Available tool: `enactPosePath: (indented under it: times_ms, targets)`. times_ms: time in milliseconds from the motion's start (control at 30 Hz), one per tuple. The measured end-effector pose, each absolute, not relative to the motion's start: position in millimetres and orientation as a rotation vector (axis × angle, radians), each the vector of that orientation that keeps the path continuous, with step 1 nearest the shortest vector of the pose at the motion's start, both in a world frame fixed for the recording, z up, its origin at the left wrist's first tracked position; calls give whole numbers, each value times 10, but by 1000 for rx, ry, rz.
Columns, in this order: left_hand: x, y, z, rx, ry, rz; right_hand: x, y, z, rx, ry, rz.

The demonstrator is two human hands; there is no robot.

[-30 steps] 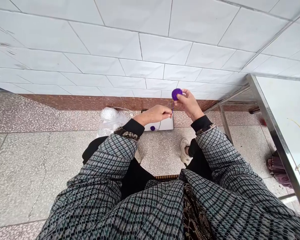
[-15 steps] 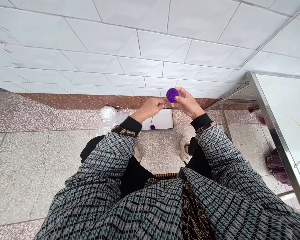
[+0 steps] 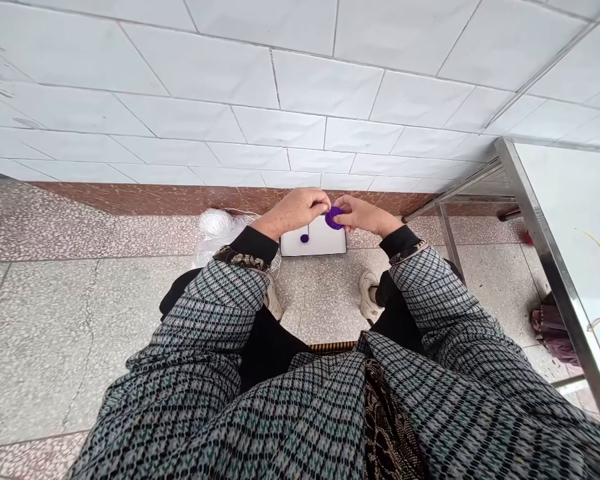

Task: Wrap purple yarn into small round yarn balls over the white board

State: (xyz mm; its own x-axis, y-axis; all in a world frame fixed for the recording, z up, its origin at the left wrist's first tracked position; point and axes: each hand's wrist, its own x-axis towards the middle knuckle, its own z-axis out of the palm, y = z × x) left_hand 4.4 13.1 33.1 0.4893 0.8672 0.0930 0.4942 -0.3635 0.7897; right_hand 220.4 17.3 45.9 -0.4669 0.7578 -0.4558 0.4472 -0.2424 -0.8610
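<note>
My right hand [image 3: 363, 217] is closed around a purple ball of yarn [image 3: 334, 218], partly covered by its fingers. Just left of the ball, my left hand [image 3: 303, 207] pinches the purple yarn strand between thumb and fingers. From there the strand hangs down to a small purple yarn ball [image 3: 305, 238], which lies in a shallow white box [image 3: 323, 247] on the floor. Both hands are above this box, close together.
Left of the box lies a white ball of yarn [image 3: 216, 223] with a clear plastic bag and loose white strands. A metal-framed table [image 3: 555, 267] stands at right, a dark maroon bundle [image 3: 555, 330] beneath it. A tiled wall [image 3: 300, 133] rises ahead. My shoes [image 3: 370, 297] flank the box.
My right hand has lowered the purple yarn ball and turned it. My left hand has risen slightly, so its pinch is now above the ball's middle, still on the strand.
</note>
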Motion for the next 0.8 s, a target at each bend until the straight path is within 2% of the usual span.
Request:
enactPosePath:
  times_ms: [133,267,500,633,700,800]
  targets:
    - [23,184,305,1928,1259,768,2283,172,513,-1058,-1601,2046]
    - [101,195,231,1795,1277,744,2315,198,525,-910,-1414,2038]
    - [282,41,257,1945,1078,492,2238,273,400,-1123,-1343,1646]
    - [216,26,334,2013,1000,512,2186,270,357,-1413,-1454,1424]
    - [150,43,373,2025,1050,581,2176,244,361,-1508,-1570,1406]
    - [58,74,424,2013,1137,659,2181,191,407,-1464,-1734,1611]
